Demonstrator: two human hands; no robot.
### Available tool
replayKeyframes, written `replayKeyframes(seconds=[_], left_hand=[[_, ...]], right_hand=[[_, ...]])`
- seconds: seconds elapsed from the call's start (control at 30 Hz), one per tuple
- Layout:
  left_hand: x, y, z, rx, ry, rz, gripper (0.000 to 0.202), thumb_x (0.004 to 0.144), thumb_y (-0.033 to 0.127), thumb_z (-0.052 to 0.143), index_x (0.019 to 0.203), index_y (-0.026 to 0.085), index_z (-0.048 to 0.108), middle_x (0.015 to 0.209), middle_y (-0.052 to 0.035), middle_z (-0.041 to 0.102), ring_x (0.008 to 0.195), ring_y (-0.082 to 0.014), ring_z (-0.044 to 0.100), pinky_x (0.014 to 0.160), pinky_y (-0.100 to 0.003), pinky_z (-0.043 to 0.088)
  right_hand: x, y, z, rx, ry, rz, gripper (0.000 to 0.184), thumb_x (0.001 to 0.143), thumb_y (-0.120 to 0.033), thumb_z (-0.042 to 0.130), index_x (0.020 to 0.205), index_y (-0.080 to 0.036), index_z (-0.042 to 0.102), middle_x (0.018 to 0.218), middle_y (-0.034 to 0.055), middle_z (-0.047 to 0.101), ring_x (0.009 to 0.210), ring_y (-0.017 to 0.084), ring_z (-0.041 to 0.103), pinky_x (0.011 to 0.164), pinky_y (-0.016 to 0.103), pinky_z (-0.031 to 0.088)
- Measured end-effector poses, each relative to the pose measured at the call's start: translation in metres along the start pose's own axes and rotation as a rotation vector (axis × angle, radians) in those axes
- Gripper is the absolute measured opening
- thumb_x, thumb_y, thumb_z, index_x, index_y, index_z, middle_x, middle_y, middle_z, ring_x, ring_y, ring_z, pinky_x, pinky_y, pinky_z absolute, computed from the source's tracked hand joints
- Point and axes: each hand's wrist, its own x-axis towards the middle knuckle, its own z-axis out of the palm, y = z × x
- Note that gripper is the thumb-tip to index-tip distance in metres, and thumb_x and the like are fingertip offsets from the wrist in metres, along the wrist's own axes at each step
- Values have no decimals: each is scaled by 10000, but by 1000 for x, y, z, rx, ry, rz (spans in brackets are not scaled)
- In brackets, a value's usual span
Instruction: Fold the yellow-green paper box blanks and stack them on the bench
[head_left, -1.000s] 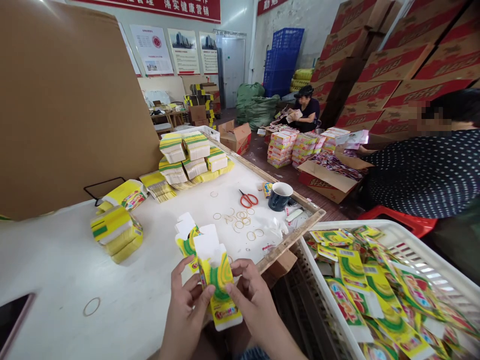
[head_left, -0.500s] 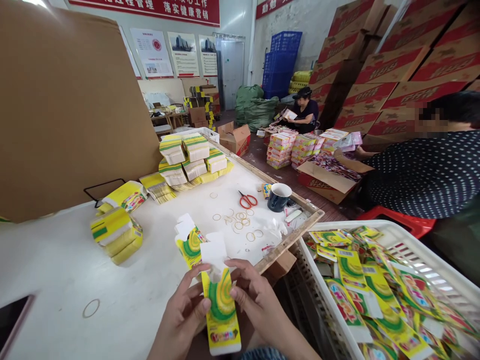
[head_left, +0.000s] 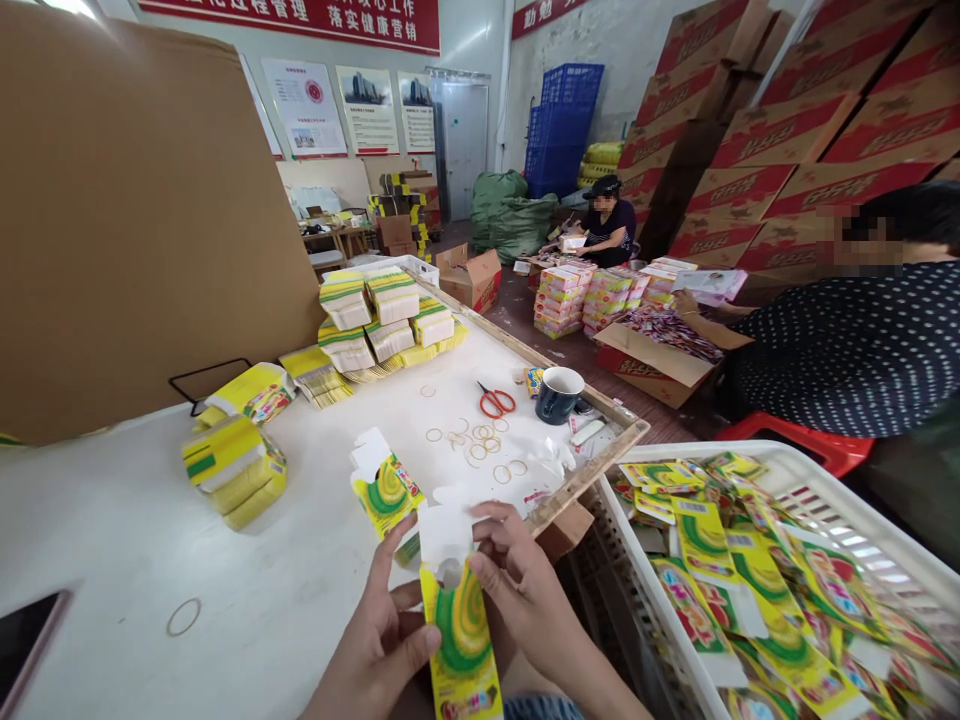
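A yellow and green printed carton [head_left: 463, 635] is held upright between my two hands, its white top flap [head_left: 444, 532] raised. My left hand [head_left: 386, 630] grips the carton's left edge, thumb on the front. On the opposite edge, my right hand [head_left: 517, 575] pinches near the base of the flap with thumb and fingers. Just beyond my left fingers, another carton [head_left: 386, 495] of the same print lies on the white table [head_left: 300, 560] with its white flaps out. The lower end of the held carton runs off the bottom of the view.
Carton stacks [head_left: 390, 310] and bundles [head_left: 234, 470] stand on the table. Rubber bands [head_left: 484, 440], red-handled scissors [head_left: 496, 402] and a dark mug [head_left: 559, 395] lie near the wooden edge. At right, a white basket [head_left: 626, 580] holds many cartons. Two people work beyond.
The held carton and both hands have shifted slightly right and down, uncovering more of the carton on the table. The person at right has lifted a printed packet higher.
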Motion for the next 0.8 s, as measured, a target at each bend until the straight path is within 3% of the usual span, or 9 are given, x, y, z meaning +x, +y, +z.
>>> replayKeyframes(seconds=[0.07, 0.13, 0.23, 0.33, 0.47, 0.57, 0.7, 0.8], left_hand=[[1, 1, -2, 25, -32, -24, 770, 759, 307, 734, 1378, 263, 277, 1064, -106, 712, 959, -284, 680, 798, -376, 504], [3, 2, -4, 56, -45, -22, 584, 775, 303, 718, 1281, 235, 434, 1090, -113, 706, 999, -294, 663, 817, -380, 508], [5, 4, -5, 109, -12, 6, 426, 794, 304, 695, 1184, 248, 533, 1134, -100, 696, 1024, -297, 654, 795, -370, 533], [6, 3, -6, 230, 18, 45, 376, 809, 303, 675, 1168, 265, 573, 1203, -86, 671, 1036, -288, 653, 817, -358, 544], [8, -2, -9, 345, 32, 94, 359, 845, 295, 626, 1200, 296, 574, 1297, -60, 616, 1105, -269, 622, 910, -360, 520], [9, -6, -10, 382, -6, 103, 374, 870, 296, 588, 1240, 315, 538, 1314, -51, 605, 1112, -255, 620, 914, -346, 518], [9, -7, -9, 428, -37, 106, 405, 900, 307, 536, 1301, 324, 478, 1331, -48, 592, 1108, -235, 622, 930, -322, 499], [8, -5, -8, 468, -24, 105, 447, 908, 316, 520, 1346, 311, 428, 1340, -62, 583, 1104, -228, 621, 940, -314, 484]], right_hand=[[-1, 2, -1, -11, 8, 1, 337, 924, -296, 514, 1258, -269, 483, 890, 17, 581, 744, 153, 533, 661, 250, 433], [0, 1, -3, -61, -28, -62, 249, 932, -299, 496, 1150, -263, 611, 898, 32, 595, 795, 166, 549, 717, 271, 439], [2, -1, -8, -83, -67, -136, 257, 927, -348, 491, 1021, -243, 706, 899, 55, 598, 876, 195, 552, 772, 300, 435], [3, -3, -9, -96, -80, -53, 265, 886, -365, 548, 1063, -230, 692, 829, 32, 586, 770, 170, 534, 679, 269, 425], [2, 0, -3, -133, -144, 115, 365, 783, -198, 636, 1144, -243, 603, 733, -37, 571, 612, 112, 490, 552, 200, 378], [0, 4, 2, -177, -151, 132, 462, 730, -125, 629, 1163, -261, 540, 738, -54, 600, 605, 110, 519, 547, 187, 378], [1, 6, 4, -324, -78, 135, 403, 724, -109, 593, 1090, -269, 535, 678, -65, 583, 609, 125, 541, 559, 191, 367], [5, 3, 3, -464, -26, 141, 345, 736, -138, 600, 1046, -276, 538, 571, -94, 483, 551, 126, 506, 551, 201, 327]])
